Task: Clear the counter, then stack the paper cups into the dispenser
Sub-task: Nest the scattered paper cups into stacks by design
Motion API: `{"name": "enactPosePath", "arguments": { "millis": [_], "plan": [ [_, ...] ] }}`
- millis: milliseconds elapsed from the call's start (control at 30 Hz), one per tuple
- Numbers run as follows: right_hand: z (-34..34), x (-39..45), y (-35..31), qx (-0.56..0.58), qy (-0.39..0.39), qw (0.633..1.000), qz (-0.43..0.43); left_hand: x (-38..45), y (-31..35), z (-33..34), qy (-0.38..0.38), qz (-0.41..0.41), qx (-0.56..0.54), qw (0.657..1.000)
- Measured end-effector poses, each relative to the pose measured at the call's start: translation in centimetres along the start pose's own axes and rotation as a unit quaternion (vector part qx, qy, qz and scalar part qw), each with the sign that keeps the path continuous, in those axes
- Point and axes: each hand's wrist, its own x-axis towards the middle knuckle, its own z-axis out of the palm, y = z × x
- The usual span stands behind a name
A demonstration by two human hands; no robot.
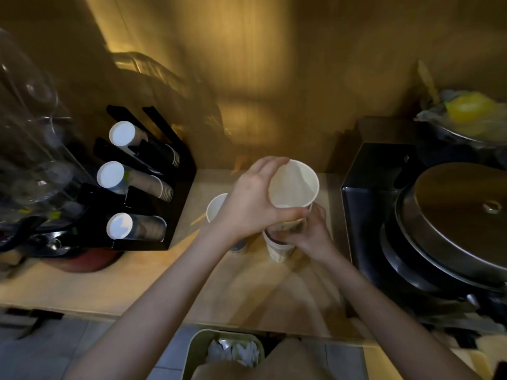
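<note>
Hands meet at frame centre over the counter (109, 286). Left hand (252, 204) grips the rim of an upright paper cup (295, 185); right hand (312, 231) clasps the lower cup (278, 249) beneath it. Black dispenser (175, 215) stands centre-left, another cup (215, 207) between.

a single wide-angle view from the person's head, looking steeply down and forward at the wooden tabletop (115, 286), close enough that both forearms run up from the bottom edge. the back wall (260, 64) fills the top and bends with the lens. a black cup dispenser (175, 187) sits left, stacked pans (450, 229) right, a bin (197, 352) at the bottom edge.
</note>
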Motion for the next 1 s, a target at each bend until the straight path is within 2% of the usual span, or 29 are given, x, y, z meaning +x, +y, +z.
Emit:
{"name": "enactPosePath", "arguments": {
  "millis": [200, 500, 867, 1000],
  "plan": [
    [-0.1, -0.5, 1.7, -0.076, -0.016, 0.997, 0.025, -0.1, -1.0, 2.1, -0.017, -0.027, -0.001, 0.999],
    [0.7, -1.5, 3.2, 0.031, -0.042, 0.994, 0.097, -0.5, -3.6, 5.4, -0.084, -0.1, 0.031, 0.991],
    [0.6, -2.3, 3.8, 0.038, -0.059, 0.995, 0.074, -1.2, -4.3, 8.2, -0.136, -0.113, 0.041, 0.983],
    [0.5, -2.5, 4.6, 0.017, -0.083, 0.991, 0.103, -1.4, -4.8, 9.2, -0.16, -0.128, 0.052, 0.977]
  ]
}}
